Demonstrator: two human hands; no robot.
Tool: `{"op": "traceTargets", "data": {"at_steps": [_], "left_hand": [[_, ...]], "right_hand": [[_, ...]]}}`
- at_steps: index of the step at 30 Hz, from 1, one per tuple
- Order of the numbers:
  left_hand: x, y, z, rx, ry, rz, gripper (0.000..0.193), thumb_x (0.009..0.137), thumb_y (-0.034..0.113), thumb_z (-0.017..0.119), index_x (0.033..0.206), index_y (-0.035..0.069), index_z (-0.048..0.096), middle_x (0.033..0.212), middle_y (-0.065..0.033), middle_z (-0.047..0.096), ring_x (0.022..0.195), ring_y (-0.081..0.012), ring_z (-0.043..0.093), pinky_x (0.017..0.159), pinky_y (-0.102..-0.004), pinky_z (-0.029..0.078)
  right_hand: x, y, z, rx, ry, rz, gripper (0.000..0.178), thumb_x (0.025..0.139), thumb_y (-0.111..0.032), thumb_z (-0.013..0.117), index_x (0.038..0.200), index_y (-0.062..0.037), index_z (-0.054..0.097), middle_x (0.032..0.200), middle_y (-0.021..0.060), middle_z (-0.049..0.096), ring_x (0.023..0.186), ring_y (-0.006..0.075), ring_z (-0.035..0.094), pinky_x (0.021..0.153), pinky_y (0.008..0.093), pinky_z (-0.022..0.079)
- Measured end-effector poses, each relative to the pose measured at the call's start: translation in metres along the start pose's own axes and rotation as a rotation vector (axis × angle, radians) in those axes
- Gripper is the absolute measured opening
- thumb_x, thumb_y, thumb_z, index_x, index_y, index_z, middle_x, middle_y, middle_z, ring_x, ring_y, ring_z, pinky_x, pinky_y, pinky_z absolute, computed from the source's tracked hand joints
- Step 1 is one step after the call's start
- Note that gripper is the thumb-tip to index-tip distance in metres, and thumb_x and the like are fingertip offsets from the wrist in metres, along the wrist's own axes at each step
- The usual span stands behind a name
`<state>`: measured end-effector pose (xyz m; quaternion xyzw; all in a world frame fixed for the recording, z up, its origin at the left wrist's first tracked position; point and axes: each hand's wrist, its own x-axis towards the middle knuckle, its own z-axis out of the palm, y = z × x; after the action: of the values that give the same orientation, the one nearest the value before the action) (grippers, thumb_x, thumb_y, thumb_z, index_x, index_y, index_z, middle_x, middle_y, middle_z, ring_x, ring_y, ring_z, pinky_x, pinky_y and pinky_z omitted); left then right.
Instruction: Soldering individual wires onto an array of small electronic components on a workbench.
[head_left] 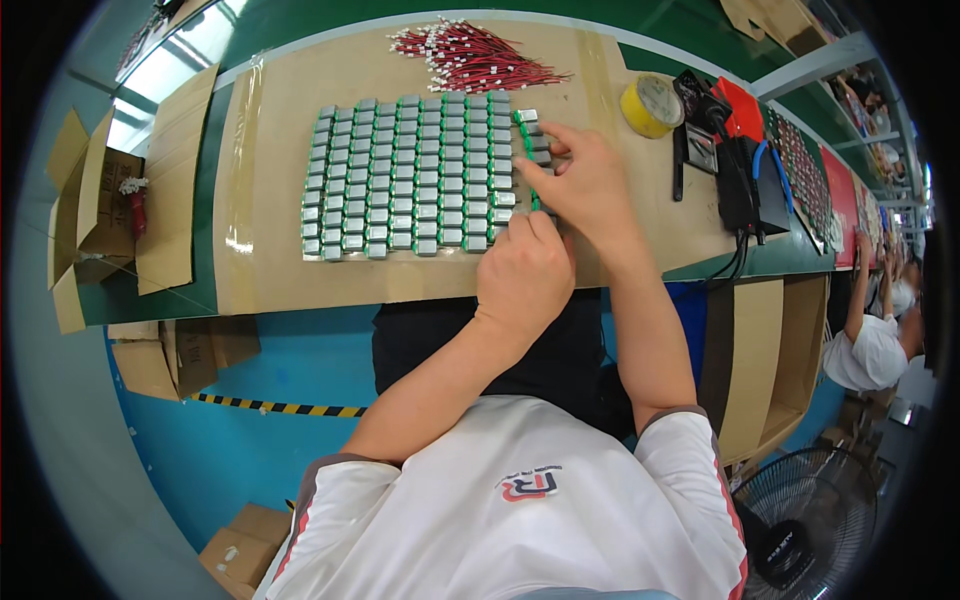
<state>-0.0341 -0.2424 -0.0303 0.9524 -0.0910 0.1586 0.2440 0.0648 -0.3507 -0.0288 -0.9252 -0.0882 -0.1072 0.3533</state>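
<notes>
Left hand (527,268), right hand (587,182) at rightmost grey-green block column (540,145)

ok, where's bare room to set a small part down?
On the brown cardboard sheet: left of the silver-and-green block grid; right of the right hand, below the round yellow tape roll. Crowded: the grid's right edge, around that hand and the left hand, and the red wire pile.

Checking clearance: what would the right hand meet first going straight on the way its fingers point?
The right hand would likely first meet the rightmost column of silver-and-green pieces, right at its grip; exact contact depth is unclear. Past it, leftward, lies the larger block of pieces.
</notes>
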Motion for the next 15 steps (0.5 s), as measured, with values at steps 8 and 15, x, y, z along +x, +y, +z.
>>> {"op": "traceTargets", "data": {"at_steps": [8,15], "left_hand": [[0.003,0.004,0.003,-0.068,0.044,0.013,0.030,0.086,0.022,0.074,0.084,0.000,0.055,0.073,-0.0155,0.060,0.059,-0.0314,0.066,0.051,-0.0378,0.054],[-0.003,0.006,-0.003,-0.089,0.036,0.010,0.032,0.085,0.024,0.075,0.086,0.000,0.055,0.075,-0.0155,0.059,0.061,-0.0317,0.065,0.052,-0.0380,0.053]], "right_hand": [[0.007,-0.008,-0.005,0.152,-0.092,0.246,0.051,0.071,-0.023,0.080,0.119,-0.0064,0.073,0.083,0.0060,0.070,0.071,0.0153,0.067,0.069,0.0307,0.057],[0.002,-0.001,0.000,0.179,-0.067,0.209,0.050,0.075,-0.025,0.086,0.118,-0.0029,0.073,0.090,0.0052,0.071,0.073,0.0107,0.064,0.069,0.0264,0.056]]}}
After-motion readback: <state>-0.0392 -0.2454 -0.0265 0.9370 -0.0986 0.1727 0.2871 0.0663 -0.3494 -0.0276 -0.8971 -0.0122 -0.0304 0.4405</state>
